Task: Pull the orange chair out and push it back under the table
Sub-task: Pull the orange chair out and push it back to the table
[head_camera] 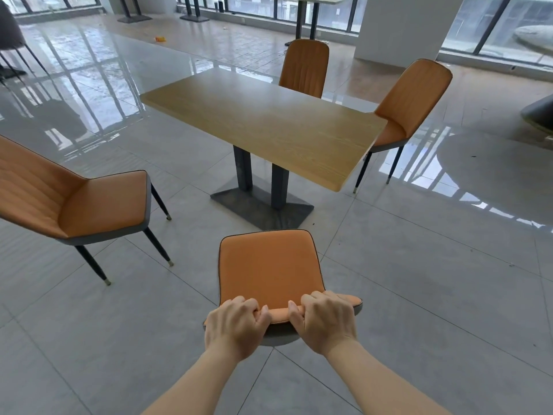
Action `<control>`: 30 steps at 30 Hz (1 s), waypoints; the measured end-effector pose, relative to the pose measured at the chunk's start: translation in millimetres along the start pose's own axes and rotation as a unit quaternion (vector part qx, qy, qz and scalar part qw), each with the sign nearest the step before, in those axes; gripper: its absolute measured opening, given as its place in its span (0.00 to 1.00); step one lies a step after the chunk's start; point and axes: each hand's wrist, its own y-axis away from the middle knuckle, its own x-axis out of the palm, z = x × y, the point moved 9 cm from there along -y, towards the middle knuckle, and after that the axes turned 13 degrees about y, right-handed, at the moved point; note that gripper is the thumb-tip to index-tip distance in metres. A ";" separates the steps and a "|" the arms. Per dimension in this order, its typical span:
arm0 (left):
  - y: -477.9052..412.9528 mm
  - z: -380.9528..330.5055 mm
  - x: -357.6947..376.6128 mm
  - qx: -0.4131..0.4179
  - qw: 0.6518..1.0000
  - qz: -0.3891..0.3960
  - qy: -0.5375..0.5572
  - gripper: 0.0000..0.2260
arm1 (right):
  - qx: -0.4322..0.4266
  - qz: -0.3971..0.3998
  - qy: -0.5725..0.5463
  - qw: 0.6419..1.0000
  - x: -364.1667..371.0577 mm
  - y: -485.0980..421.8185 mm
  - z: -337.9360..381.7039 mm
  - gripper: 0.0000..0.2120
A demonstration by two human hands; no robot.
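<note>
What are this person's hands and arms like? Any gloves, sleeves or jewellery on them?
Nothing is worn on them. The left hand and right hand have no gloves, and no ring, watch or wristband shows. The left forearm and right forearm are without sleeves down to the bottom edge of the view. No markings or cables show.

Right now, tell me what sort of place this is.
Probably a canteen or café dining hall: the gripped chair matches three others around a pedestal table, with another table by tall windows.
</note>
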 end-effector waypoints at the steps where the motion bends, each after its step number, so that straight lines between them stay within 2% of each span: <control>1: -7.0 3.3 -2.4 0.004 1.000 0.000 0.000 0.29 | 0.004 0.002 0.000 1.000 0.9 -6.0 3.1 0.24; 9: -71.8 31.4 -16.2 0.029 0.998 0.049 0.005 0.21 | 0.049 0.010 0.013 0.999 10.1 -58.3 25.0 0.26; 19: -130.1 57.8 -30.0 0.076 0.996 0.053 0.016 0.27 | 0.091 0.020 0.042 0.995 14.6 -104.0 50.8 0.26; 26: -161.6 66.3 -35.2 0.091 0.994 0.052 0.011 0.27 | 0.107 0.023 0.047 0.993 20.6 -129.6 56.8 0.26; 30: -187.2 71.5 -34.9 0.081 0.993 0.089 -0.005 0.24 | 0.113 0.030 0.042 0.992 27.5 -150.3 59.0 0.27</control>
